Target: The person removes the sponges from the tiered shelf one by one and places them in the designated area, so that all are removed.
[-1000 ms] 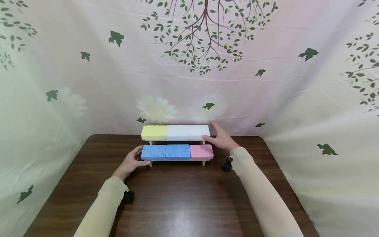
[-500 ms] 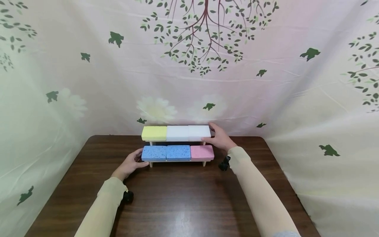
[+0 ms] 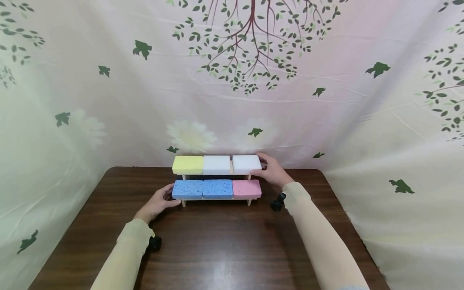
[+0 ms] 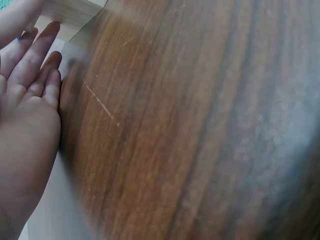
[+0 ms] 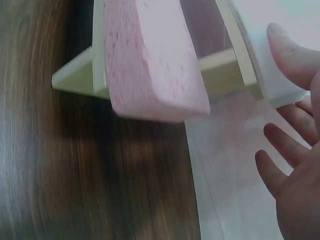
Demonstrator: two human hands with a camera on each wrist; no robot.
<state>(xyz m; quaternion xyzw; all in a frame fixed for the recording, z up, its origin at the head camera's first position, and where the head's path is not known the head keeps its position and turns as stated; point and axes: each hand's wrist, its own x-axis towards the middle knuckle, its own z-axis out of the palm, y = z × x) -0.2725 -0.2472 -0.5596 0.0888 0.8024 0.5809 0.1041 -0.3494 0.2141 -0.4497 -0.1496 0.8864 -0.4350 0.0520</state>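
A light wooden two-step stand [image 3: 214, 199] carries two rows of sponges. The upper step holds a yellow sponge [image 3: 187, 164], a white sponge [image 3: 216, 164] and another white sponge [image 3: 247, 164] at the right end. My right hand [image 3: 274, 173] grips that end one, thumb on its front and fingers behind. It juts past the step's right end. Below lie two blue sponges [image 3: 187, 188] and a pink sponge [image 3: 246, 188]. My left hand [image 3: 156, 205] holds the lower step's left end, fingertips against the wood in the left wrist view.
The stand rests on a dark brown wooden table [image 3: 221, 249], near its back edge. A fabric sheet [image 3: 203, 100] printed with branches and flowers hangs behind and on both sides. Each wrist wears a small black camera [image 3: 155, 243].
My right hand has pulled the end white sponge slightly to the right, opening a narrow gap beside the other white one. My left hand stays at the stand's left end.
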